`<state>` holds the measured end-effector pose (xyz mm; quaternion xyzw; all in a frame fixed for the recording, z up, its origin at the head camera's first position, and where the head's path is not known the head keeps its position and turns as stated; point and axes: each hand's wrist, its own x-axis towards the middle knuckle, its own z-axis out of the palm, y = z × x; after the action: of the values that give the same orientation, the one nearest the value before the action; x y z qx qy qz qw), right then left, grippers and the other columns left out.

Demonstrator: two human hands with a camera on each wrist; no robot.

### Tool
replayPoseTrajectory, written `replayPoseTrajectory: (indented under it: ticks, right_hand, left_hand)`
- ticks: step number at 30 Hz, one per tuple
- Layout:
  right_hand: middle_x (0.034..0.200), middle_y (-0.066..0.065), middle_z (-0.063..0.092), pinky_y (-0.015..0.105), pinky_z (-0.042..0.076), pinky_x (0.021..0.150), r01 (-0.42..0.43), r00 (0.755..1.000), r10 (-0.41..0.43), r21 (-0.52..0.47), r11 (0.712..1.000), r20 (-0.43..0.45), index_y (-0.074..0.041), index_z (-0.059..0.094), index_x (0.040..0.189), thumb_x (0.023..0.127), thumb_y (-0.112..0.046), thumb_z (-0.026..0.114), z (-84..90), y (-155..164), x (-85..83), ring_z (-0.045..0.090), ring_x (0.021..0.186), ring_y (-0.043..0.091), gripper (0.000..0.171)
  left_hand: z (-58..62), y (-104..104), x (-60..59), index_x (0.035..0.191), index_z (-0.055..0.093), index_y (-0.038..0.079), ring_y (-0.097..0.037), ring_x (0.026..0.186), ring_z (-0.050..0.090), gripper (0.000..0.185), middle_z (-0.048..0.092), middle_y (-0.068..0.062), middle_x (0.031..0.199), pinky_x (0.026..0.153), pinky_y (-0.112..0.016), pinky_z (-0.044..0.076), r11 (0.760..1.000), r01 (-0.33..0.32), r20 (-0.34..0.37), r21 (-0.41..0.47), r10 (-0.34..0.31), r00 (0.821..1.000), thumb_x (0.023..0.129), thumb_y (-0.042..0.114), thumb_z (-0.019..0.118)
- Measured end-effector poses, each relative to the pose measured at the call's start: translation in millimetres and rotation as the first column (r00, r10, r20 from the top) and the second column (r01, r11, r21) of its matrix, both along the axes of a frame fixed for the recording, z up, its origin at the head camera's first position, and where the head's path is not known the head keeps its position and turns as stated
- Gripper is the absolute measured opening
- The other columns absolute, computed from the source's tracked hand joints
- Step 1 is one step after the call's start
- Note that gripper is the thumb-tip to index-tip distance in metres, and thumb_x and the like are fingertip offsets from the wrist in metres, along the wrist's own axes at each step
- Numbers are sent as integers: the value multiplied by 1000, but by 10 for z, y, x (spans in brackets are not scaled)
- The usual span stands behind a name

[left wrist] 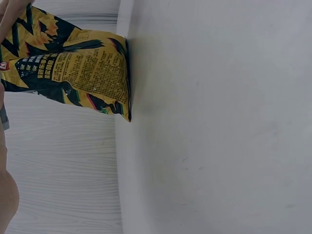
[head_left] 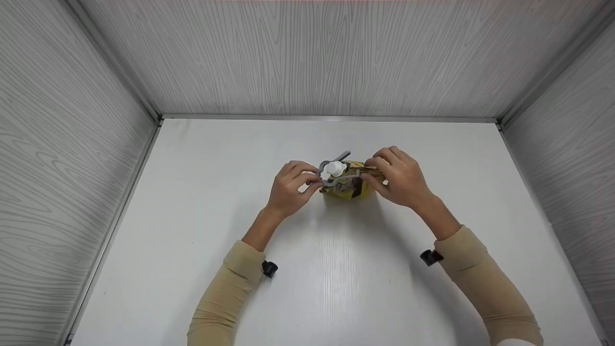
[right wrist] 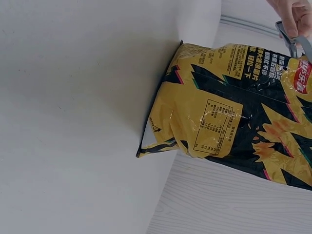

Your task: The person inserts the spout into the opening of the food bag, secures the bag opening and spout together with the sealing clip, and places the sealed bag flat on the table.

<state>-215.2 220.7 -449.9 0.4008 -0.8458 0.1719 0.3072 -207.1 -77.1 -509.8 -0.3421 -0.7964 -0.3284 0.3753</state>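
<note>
A yellow-and-black printed snack bag (head_left: 347,193) stands upright on the white table, its lower part plain in the left wrist view (left wrist: 90,73) and the right wrist view (right wrist: 219,122). At its top is a grey bag clip (head_left: 343,156) with a white spout cap (head_left: 336,168); the clip's two arms are spread apart. My left hand (head_left: 289,188) pinches the clip at its left end, between thumb and fingers. With my right hand (head_left: 401,179) I pinch the bag's gathered top on the right, near the end of the clip's front arm. Whether that hand also touches the arm is unclear.
The white tabletop (head_left: 326,288) is bordered by grey wood-grain panels at the back (head_left: 307,57), the left (head_left: 57,158) and the right (head_left: 571,144). A small black device (head_left: 270,269) is fixed at the left cuff, and another black device (head_left: 431,257) at the right cuff.
</note>
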Motion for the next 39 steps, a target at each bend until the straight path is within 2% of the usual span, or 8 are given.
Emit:
replayPoseTrajectory:
  ticks: [12, 22, 35, 39]
  right_hand:
    - [100, 13, 69, 44, 54, 71, -16, 999, 16, -4, 1000, 46, -7, 73, 112, 104, -44, 64, 47, -3, 9, 62, 87, 29, 38]
    - [104, 12, 68, 46, 54, 72, -3, 997, 1, 29, 1000, 74, -9, 70, 122, 103, -65, 50, 86, 3, 13, 61, 88, 29, 63]
    - [105, 12, 68, 47, 56, 76, 16, 993, -23, 62, 998, 113, -9, 66, 128, 95, -60, 66, 145, -28, -23, 63, 92, 30, 61]
    - [105, 12, 68, 47, 56, 77, 24, 994, -32, 77, 997, 106, -9, 65, 131, 94, -60, 66, 167, -43, -34, 63, 93, 31, 63]
  left_hand:
    - [18, 21, -11, 93, 79, 8, -20, 103, 66, 11, 76, -4, 103, 93, -34, 57, 1000, 3, 1, -9, -3, 1000, 90, 17, 85]
    - [65, 48, -13, 93, 79, 8, -20, 104, 67, 11, 76, -4, 103, 94, -35, 57, 1000, 16, 5, -27, -16, 1000, 91, 18, 84]
    - [89, 85, -44, 92, 80, 9, -20, 105, 67, 11, 77, -3, 103, 93, -35, 57, 999, 18, -18, -50, -19, 1000, 90, 19, 85]
    - [92, 89, -44, 92, 80, 10, -20, 104, 67, 10, 77, -3, 103, 92, -35, 57, 998, 16, -14, -53, -17, 1000, 91, 18, 84]
